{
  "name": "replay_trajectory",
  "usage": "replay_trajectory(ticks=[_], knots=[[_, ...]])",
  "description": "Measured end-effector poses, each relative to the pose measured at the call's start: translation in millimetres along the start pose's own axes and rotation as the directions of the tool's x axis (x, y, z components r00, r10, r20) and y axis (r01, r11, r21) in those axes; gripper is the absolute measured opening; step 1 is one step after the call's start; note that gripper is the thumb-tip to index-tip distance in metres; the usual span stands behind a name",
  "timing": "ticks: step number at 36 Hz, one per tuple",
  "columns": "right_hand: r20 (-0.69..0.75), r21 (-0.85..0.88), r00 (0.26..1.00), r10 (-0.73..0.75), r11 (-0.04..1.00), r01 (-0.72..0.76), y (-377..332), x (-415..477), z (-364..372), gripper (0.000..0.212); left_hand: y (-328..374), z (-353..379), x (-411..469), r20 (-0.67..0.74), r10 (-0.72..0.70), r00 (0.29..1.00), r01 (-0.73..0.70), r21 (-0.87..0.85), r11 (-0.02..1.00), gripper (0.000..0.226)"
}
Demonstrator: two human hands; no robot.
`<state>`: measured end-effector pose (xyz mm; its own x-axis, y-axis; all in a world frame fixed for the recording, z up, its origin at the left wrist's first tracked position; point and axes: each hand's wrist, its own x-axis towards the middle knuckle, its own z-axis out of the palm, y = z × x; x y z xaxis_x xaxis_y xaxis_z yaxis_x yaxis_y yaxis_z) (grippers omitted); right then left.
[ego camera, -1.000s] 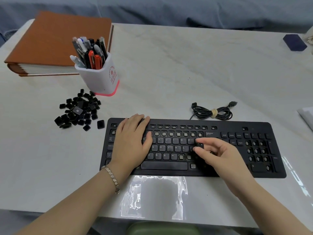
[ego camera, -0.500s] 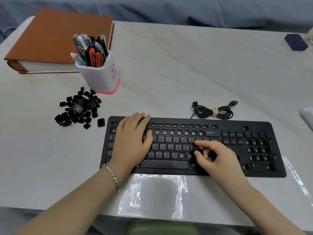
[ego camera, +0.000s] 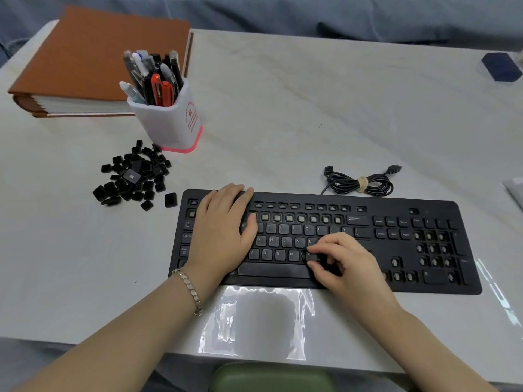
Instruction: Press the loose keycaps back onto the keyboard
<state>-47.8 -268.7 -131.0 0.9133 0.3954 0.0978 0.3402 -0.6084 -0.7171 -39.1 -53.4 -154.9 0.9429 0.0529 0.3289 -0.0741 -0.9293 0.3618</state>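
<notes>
Black keycap (ego camera: pixel 310 256), right hand (ego camera: pixel 348 262) pinching (left hand (ego camera: pixel 223 223) flat).

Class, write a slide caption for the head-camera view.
Right hand fits a keycap onto the keyboard; left hand rests on it.

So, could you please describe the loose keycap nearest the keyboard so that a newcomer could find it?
Start at the far left corner of the black keyboard. The pile of loose keycaps lies to its left on the white table. The lone keycap sits in the gap between pile and corner, apart from the heap and closer to the keyboard than any other.
</notes>
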Motion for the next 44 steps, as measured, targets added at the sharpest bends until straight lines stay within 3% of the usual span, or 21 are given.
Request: replay_trajectory(ticks=[22,33,44], knots=[[0.098,-0.029,0.995,-0.026,0.999,0.029,6,8,-1,0.017,-1,1,0,0.002,0.002,1.0,-0.002,0.002,1.0,0.044],[0.127,-0.028,0.99,0.063,0.998,-0.06,-1,13,-7,0.016,0,1,0,-0.003,-0.002,1.0,0.002,0.0,1.0,0.044],[0.183,-0.175,0.978,0.102,0.982,-0.069,-15,15,-7,0.018,0,1,0,0.013,-0.008,1.0,0.008,0.001,1.0,0.044]])
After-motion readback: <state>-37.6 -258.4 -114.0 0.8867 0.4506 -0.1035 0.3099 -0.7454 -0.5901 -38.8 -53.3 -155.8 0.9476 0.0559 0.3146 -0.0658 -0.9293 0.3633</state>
